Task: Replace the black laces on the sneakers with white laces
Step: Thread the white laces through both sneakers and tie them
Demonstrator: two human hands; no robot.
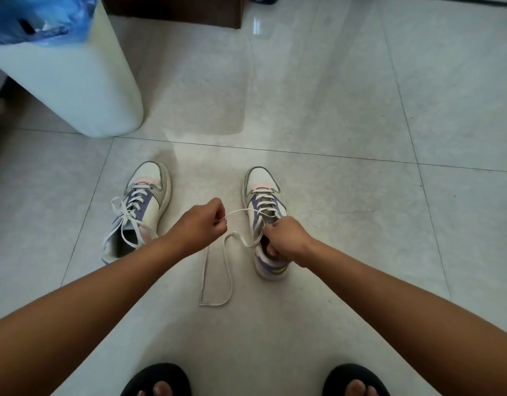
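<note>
Progress well along, judging by the floor: two sneakers, both strung in white, no black lace anywhere in view.

Left sneaker [140, 208]: laced to the top eyelets, ends lying loose and untied over the opening. Looks finished apart from any knot.

Right sneaker [265, 221]: white lace [218, 270] crossed up most of the tongue, still being worked near the top. One end stretched taut from the eyelets out to the left hand [202, 224], fist curled, strand pinched between thumb and fingers. Other part looping down onto the tile between the sneakers, doubling back in a long narrow bend. Right hand [285, 240] clenched on the collar, fingers hooked inside the opening, steadying the sneaker; whether also holding lace there cannot be told.

Left to do, likely: draw slack through, thread the last eyelets on the right sneaker, even the ends, perhaps tie both.

Count: sneakers, two. White laces, two, one per sneaker. Black laces, none seen. Hands, two, both busy. Feet in dark slippers [156, 380], two, at the bottom edge. White bin [75, 87] with blue liner, one, upper left, well apart from the sneakers.
</note>
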